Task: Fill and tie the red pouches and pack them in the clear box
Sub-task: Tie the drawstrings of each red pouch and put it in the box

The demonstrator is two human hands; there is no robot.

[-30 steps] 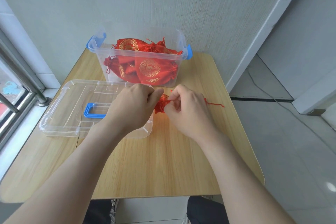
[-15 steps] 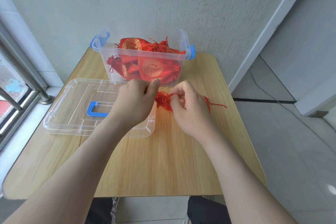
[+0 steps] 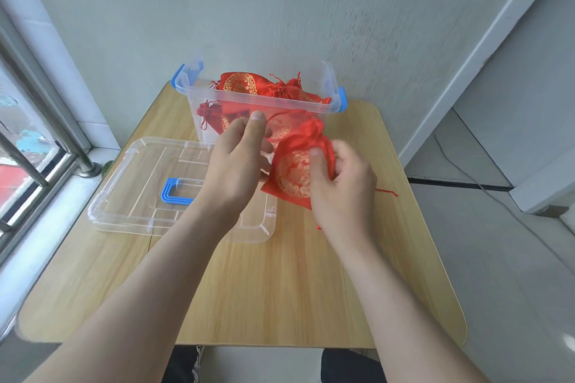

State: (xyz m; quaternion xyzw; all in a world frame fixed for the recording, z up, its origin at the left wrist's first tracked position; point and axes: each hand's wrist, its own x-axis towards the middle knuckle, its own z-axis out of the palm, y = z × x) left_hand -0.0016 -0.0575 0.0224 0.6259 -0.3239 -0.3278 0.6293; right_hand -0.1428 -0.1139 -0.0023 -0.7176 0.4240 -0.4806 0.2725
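Over the middle of the table (image 3: 280, 289), just in front of the clear box (image 3: 199, 96), a red pouch (image 3: 291, 174) is held up off the wood between both hands. My right hand (image 3: 345, 186) grips the pouch body, its thumb pressed flat on the gold medallion and its fingers curled behind the cloth. My left hand (image 3: 236, 165) is raised beside it with thumb and forefinger closed together, and I read this as a pinch on the drawstring (image 3: 275, 114), which runs as a thin line from those fingertips to the gathered neck. The neck is puckered nearly shut, and a loose cord (image 3: 387, 193) trails on the table towards the right edge. At the far edge the clear box stands open and holds several packed pouches (image 3: 239, 84). Its lid (image 3: 133, 183) lies flat near the left edge, blue handle up. I judge the step in hand to be closing and tying: the pouch looks filled but I cannot see its contents, and no finished knot is visible. The next move calls for an even outward pull on the cord while the right hand steadies the body, then a knot, and then a short lift over the near rim into the box. Slack or a tilted pouch could let the neck reopen.
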